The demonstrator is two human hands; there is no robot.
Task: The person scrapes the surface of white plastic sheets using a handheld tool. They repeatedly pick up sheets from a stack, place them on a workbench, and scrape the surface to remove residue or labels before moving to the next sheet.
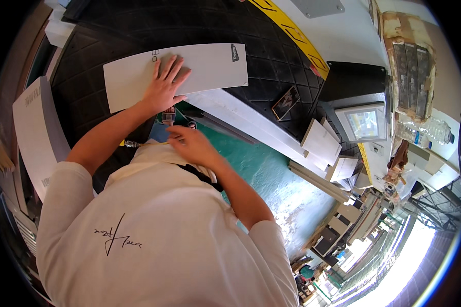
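A long pale board point(210, 71) lies flat on a black gridded work surface in front of me. My left hand point(164, 84) rests on top of it, fingers spread and palm down. Close to my waist, my right hand point(192, 146) hovers in front of my light shirt, its fingers blurred and partly curled. Whether it holds anything cannot be made out. Another pale board or panel point(36, 128) stands at the left, beside my left upper arm.
A black machine housing with a lit screen point(363, 123) stands at the right, below a yellow strip point(292, 30). Several pale offcuts point(322, 143) sit along the metal edge point(251, 117). A small dark block point(286, 104) lies on the black surface. The floor point(271, 179) is green.
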